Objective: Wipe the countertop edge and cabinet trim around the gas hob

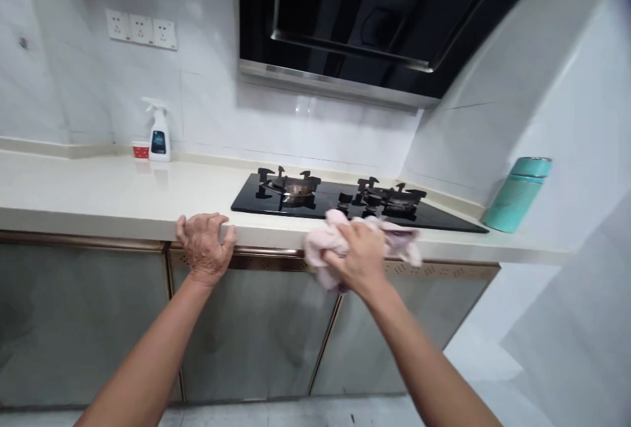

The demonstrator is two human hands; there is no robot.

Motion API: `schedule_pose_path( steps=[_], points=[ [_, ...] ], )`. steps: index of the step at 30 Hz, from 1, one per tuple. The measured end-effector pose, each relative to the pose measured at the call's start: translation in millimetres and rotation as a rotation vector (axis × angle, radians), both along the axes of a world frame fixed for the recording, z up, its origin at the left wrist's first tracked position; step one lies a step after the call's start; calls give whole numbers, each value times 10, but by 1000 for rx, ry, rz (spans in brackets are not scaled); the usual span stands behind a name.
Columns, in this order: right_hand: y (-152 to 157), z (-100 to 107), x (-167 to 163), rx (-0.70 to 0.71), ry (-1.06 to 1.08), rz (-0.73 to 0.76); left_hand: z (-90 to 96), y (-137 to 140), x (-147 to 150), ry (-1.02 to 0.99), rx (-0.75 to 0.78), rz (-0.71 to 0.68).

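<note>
My right hand [362,256] is closed around a crumpled pale pink cloth [325,243]. The cloth presses against the front edge of the white countertop [197,184], just in front of the black gas stove [325,200]. Part of the cloth hangs below the edge, and its outline is slightly blurred. To the left of the stove, my left hand [206,246] rests on the same counter edge. Its fingers are bent over the top and the thumb stands apart, with no object in it.
A white spray bottle [159,134] and a small red cup [140,150] stand at the back left. On the right, a turquoise tumbler [517,194] stands beside the stove. A black range hood [345,20] overhangs it. Cabinet doors [256,328] lie below the counter.
</note>
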State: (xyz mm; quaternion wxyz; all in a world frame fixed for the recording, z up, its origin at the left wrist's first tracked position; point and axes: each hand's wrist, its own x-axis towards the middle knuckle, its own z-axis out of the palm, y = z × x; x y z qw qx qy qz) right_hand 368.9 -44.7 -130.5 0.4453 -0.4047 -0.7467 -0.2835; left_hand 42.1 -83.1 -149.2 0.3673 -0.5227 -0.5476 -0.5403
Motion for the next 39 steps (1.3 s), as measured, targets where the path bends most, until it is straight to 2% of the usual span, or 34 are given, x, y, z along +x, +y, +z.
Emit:
schedule_pose_path(
  steps=[4,6,8,11,13,15,17,18,20,22,24,26,29,32,34,39],
  points=[
    [-192,227,-771,-95,-205,114,62,-88,-47,46,-52,24],
    [-214,327,-889,-123,-308,164,90,-135,-74,96,-73,28],
    [-169,379,-793,-142,-384,247,111,-170,-99,133,-90,34],
    [24,345,-314,-153,-392,380,122,-192,-126,152,-121,61],
    [206,264,176,-153,-281,372,119,-187,-136,146,-140,77],
    [383,181,763,-144,-115,260,111,-171,-137,133,-142,81],
    [517,145,1391,-169,60,76,105,-152,-128,115,-130,79],
    [561,155,1695,-199,157,-39,104,-144,-119,104,-123,77],
    [609,226,2223,-223,249,-162,109,-136,-92,79,-117,75],
    [618,322,2574,-254,300,-254,121,-136,-57,54,-123,76],
    [612,378,2699,-272,331,-324,135,-137,-16,23,-133,83],
    [605,353,2602,-260,343,-357,145,-132,22,-15,-144,88],
    [578,202,2136,-202,327,-344,141,-111,61,-67,-159,95],
    [466,76,1431,-154,253,-264,120,-90,70,-71,-153,113],
    [328,68,888,-126,174,-162,110,-81,64,-57,-140,109],
    [-49,270,-391,-210,13,15,148,-90,42,-80,-178,89]
  ],
)
